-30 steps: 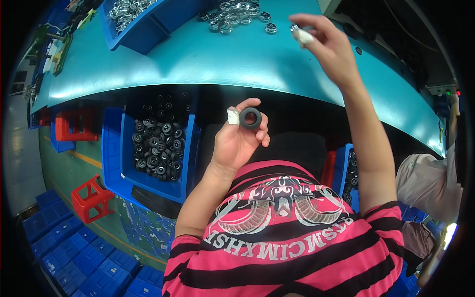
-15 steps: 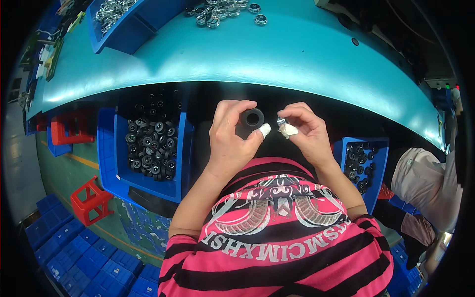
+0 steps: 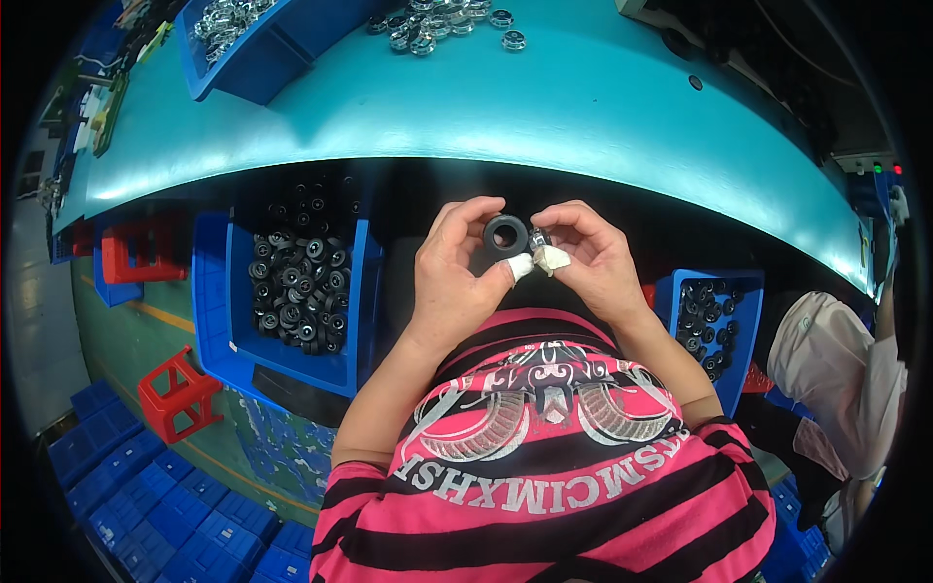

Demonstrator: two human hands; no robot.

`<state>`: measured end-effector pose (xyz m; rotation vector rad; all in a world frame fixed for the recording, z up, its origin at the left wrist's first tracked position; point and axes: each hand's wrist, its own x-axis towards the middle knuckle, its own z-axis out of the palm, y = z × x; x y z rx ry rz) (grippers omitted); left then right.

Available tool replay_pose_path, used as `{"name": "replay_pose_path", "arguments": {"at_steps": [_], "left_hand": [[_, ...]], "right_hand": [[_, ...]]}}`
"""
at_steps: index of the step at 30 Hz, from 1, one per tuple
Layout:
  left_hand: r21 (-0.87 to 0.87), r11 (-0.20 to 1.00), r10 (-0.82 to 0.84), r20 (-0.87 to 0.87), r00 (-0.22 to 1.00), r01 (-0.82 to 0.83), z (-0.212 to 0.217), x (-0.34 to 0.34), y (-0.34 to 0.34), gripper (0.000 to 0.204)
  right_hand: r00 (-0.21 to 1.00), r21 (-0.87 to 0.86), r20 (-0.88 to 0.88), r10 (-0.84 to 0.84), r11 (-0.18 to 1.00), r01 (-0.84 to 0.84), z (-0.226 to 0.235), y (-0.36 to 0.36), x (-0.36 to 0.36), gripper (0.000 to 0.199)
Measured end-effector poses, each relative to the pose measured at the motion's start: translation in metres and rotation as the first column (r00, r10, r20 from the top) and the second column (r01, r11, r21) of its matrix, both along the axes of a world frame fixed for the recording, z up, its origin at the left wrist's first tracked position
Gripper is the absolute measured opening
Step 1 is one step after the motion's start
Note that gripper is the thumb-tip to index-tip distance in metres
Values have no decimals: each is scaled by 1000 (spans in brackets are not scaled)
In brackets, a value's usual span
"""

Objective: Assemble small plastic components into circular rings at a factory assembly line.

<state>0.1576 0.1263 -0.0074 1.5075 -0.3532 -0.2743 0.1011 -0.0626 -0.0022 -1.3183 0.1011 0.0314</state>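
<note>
My left hand [image 3: 449,260] grips a thick black rubber ring [image 3: 492,236] between thumb and fingers, its hole turned up toward me. Beside it, my right hand [image 3: 601,260] pinches a small shiny, clear wheel hub [image 3: 538,238], partly hidden by the fingers. The hub is right at the ring's right side; whether they touch I cannot tell. White wrapping covers both thumbs, and the two thumb tips almost meet below the parts. Both hands are in front of my striped shirt, below the near edge of the teal table [image 3: 466,121].
To the left, a blue bin [image 3: 355,321] holds many black wheels [image 3: 301,291]; a smaller blue bin [image 3: 739,325] with wheels stands to the right. Shiny hubs [image 3: 442,24] lie on the table by a blue tray [image 3: 258,83]. Another person [image 3: 826,374] sits at right.
My right hand has moved left, carrying the hub up beside the ring. The ring has shifted slightly right and turned, so light shows through its hole.
</note>
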Motion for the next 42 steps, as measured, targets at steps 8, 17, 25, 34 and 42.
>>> {"name": "replay_pose_path", "arguments": {"at_steps": [8, 17, 25, 34, 42], "left_hand": [[-138, 989, -64, -114, 991, 48, 2, 2, 1, 52], [-343, 906, -343, -249, 906, 249, -1, 7, 4, 61], [-575, 799, -468, -408, 784, 177, -12, 4, 2, 69], [-638, 764, -460, -431, 776, 98, -23, 9, 5, 58], [-632, 769, -441, -418, 794, 94, -27, 7, 5, 59]], "right_hand": [[999, -33, 33, -18, 999, 19, 6, -1, 0, 35], [999, -33, 36, -25, 999, 26, 11, -1, 0, 34], [996, -230, 76, -55, 971, 71, 14, -3, 0, 32], [990, -164, 132, -57, 983, 79, 10, -15, -1, 37], [999, -218, 21, -32, 975, 36, 27, -15, -4, 38]]}}
